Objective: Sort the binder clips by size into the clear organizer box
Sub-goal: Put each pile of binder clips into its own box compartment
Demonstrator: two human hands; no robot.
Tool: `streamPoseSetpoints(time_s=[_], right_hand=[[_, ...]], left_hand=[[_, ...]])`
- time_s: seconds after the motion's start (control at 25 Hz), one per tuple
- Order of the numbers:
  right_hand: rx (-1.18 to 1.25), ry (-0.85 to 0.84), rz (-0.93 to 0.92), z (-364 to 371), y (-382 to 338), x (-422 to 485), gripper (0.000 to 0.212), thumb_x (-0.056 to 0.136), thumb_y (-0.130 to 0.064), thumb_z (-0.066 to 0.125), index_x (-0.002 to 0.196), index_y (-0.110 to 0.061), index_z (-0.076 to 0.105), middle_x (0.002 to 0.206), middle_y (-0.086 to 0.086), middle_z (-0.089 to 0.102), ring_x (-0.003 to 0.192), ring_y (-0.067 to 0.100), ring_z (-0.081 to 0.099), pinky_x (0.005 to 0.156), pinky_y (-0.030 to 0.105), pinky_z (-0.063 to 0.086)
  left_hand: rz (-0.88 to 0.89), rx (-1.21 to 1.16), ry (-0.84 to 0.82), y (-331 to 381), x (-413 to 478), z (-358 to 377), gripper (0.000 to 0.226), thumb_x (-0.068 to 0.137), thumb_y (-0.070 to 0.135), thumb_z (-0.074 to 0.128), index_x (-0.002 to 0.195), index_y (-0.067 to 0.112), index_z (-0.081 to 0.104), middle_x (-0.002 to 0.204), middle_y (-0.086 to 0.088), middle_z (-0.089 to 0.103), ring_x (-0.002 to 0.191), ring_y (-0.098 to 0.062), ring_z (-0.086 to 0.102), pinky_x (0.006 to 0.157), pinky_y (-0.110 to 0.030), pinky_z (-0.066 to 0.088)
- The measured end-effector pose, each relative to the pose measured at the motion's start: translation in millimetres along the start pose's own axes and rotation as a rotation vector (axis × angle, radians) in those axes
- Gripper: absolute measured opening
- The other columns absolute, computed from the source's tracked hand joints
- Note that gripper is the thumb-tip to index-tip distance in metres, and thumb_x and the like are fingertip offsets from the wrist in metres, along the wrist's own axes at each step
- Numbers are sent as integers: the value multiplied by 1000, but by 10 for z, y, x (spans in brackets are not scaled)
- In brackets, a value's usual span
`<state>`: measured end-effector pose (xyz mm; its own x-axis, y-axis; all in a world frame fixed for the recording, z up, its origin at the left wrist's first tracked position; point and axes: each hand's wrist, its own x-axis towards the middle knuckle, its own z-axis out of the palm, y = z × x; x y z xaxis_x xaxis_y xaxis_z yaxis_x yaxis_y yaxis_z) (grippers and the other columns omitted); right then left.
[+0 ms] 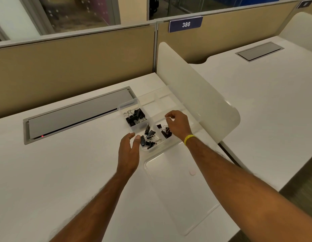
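Just below right-hand fingers (169,117): binder clips (165,132).

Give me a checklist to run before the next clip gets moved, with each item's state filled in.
1. Clear organizer box open: ok; lid lies on the desk beside it.
2. Binder clips all in compartments: ok, none visible loose on the desk.
3. Left hand empty: ok, open beside the box's near end.
4. Right hand grip: cannot tell; fingers curled above clips.
5. Sorted by size: cannot tell.
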<state>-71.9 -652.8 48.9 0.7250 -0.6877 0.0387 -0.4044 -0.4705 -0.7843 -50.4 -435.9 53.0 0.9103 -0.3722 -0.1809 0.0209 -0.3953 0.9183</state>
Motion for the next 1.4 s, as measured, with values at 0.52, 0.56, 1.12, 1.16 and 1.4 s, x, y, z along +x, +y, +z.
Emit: streamPoseSetpoints(time_s=[0.52,0.56,1.12,1.16,1.4], right_hand=[[9,6,-343,166,-308,-1250,17,85,-15,61,102,-15,62,102,-2,60,101,12,51,87,26,46],[-8,-21,-364,210,-365,-1350,20,85,-16,62,105,-16,62,106,-1,60,105,12,50,90,28,46],[-268,-449,-495,1254,-814,-2836,81,89,-47,60,153,-30,15,163,-5,10,149,13,10,118,31,13],[-276,-469,-504,1332,-857,-2922,81,89,-47,60,154,-30,15,163,-5,9,149,13,9,118,31,12],[-293,-578,-521,1708,-1105,-3267,77,90,-44,58,153,-28,17,162,-4,12,149,13,10,120,33,13]], left_hand=[[154,330,-69,-295,-504,-521,61,94,56,43,142,19,42,150,-2,42,138,-18,37,114,-40,29],[166,388,-58,-324,-556,-609,64,92,59,42,142,19,42,151,-2,41,139,-19,36,114,-41,28],[114,867,-55,-1284,-1654,-1985,97,77,85,17,154,26,16,163,-1,9,151,-21,2,121,-48,5],[103,872,-53,-1368,-1721,-2077,96,78,85,18,154,26,16,163,-1,9,151,-21,1,121,-49,5],[73,834,1,-1721,-1956,-2683,97,77,84,17,151,23,26,161,-3,18,150,-23,11,120,-48,12]])
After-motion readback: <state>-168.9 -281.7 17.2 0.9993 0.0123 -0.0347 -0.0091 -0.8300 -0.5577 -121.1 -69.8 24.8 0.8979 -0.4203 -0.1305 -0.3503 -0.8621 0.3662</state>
